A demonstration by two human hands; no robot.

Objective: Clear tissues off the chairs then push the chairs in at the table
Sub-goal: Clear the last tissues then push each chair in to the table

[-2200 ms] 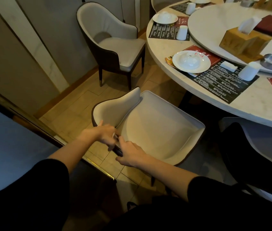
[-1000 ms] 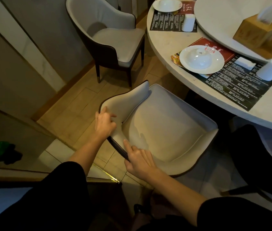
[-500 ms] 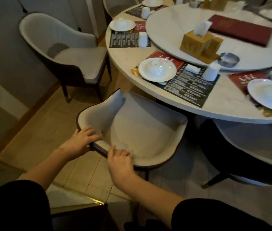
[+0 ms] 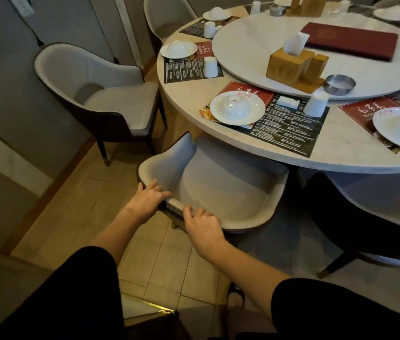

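Observation:
A grey upholstered chair [image 4: 221,190] with a dark shell stands in front of me, its seat bare and its front edge tucked just under the rim of the round marble table [image 4: 194,94]. My left hand [image 4: 148,198] grips the top of the chair's backrest, fingers curled over the rim. My right hand [image 4: 202,223] holds the same rim a little to the right, fingers hooked over it. No tissue shows on this seat.
A second grey chair [image 4: 110,99] stands pulled out at the left by the wall, a third [image 4: 167,15] at the far side. A dark chair [image 4: 365,217] sits at the right under the table. Plates, cups, a tissue box [image 4: 289,62] and a menu are on the table.
The chair has slid toward the table, so its seat front now lies under the table edge. Both hands stayed on the backrest rim and moved forward with it.

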